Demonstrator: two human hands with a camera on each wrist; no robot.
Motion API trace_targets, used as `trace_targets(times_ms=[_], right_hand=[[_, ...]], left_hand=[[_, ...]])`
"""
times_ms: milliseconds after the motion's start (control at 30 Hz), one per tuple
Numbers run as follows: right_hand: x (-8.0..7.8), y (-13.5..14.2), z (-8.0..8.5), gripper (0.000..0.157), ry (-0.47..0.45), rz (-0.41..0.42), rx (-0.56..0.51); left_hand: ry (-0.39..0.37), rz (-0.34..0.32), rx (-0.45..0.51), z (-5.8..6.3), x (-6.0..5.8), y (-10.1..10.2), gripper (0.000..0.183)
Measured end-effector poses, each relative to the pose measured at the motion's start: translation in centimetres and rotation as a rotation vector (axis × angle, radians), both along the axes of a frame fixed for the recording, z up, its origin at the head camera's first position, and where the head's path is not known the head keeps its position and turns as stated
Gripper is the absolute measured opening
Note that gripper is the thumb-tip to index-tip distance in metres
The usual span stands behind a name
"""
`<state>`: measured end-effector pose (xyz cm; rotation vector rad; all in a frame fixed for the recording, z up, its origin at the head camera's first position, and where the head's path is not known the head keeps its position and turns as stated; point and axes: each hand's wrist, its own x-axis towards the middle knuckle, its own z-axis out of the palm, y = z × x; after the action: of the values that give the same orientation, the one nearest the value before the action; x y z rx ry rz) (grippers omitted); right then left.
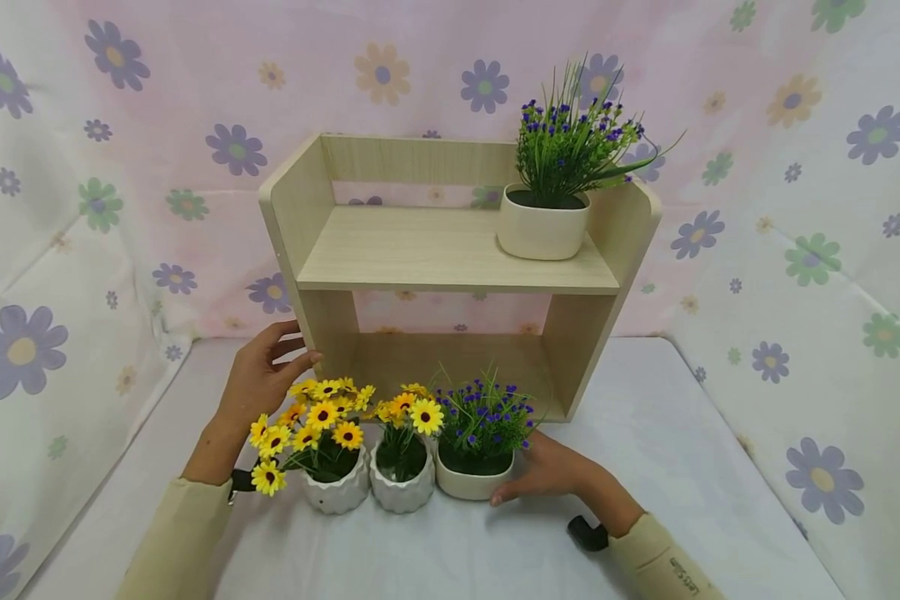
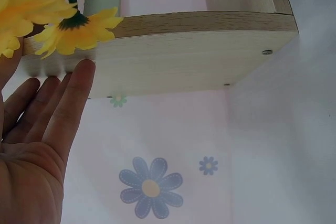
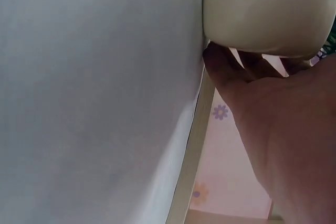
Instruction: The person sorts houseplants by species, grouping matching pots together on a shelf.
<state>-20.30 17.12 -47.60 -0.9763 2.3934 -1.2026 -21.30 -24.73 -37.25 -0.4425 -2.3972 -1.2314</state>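
On the white cloth (image 1: 420,558) before the wooden shelf (image 1: 397,242), the purple-flowered oval pot (image 1: 472,484) stands just left of my nearer right hand (image 1: 551,467), long axis running side to side. That hand touches its right end; whether it grips, I can't tell from here. My left hand (image 1: 258,379) rests straight-fingered against the shelf's side.

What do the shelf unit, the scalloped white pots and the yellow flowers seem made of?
Shelf unit: wood or wood-effect board, matte, with grain along its edge.
Scalloped white pots: ceramic or plastic, unclear which; regular molded ridges, smooth-looking.
Yellow flowers: probably matte fabric, from the thin, cloth-like petals.
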Motion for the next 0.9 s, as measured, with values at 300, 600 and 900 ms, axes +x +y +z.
trace_targets(times_ms=[300, 600, 900], right_hand=[[0.2, -0.4, -0.1, 0.118, 0.049, -0.022, 0.018], [0.3, -0.5, 0.2, 0.111, 0.048, -0.024, 0.018], [0.5, -0.2, 0.5, 0.105, 0.081, -0.051, 0.051]], left_hand=[[-0.020, 0.019, 0.000, -2.6, -2.1, -1.6, 0.055], [0.001, 0.012, 0.000, -3.0, -2.1, -1.9, 0.054], [0.004, 0.008, 0.000, -2.5, -2.0, -1.5, 0.054]])
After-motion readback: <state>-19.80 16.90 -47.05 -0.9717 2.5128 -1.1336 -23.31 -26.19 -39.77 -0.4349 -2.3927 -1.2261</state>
